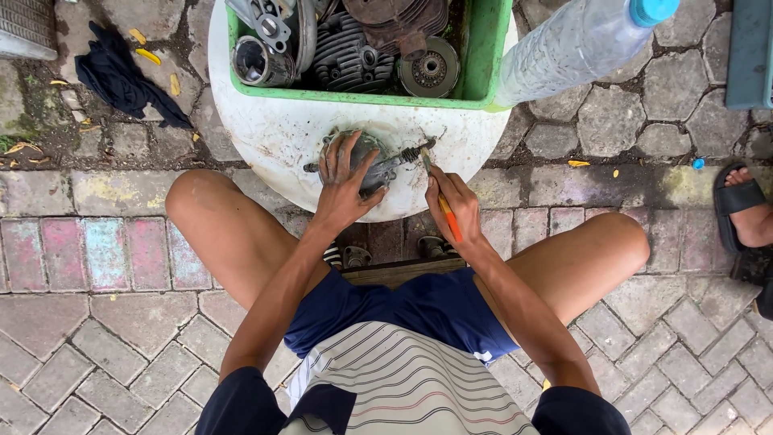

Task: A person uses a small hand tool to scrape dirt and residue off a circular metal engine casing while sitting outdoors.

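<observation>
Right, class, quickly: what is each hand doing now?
Left hand: open, fingers spread, pressing the round grey metal engine part.
Right hand: closed, gripping the orange-handled screwdriver.

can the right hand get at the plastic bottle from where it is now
Probably yes. The right hand holds an orange-handled tool on the white round table, and the plastic bottle lies just up and right of it, nothing between; it would need to drop the tool first.

An outdoor, makeshift repair spot, probably a street-side engine workshop: paving of grey and reddish bricks (97,322), a round white table (266,137) smeared with grime, a green crate (483,56) of greasy engine parts (354,48), and a dark rag (121,76) dropped on the ground.
</observation>
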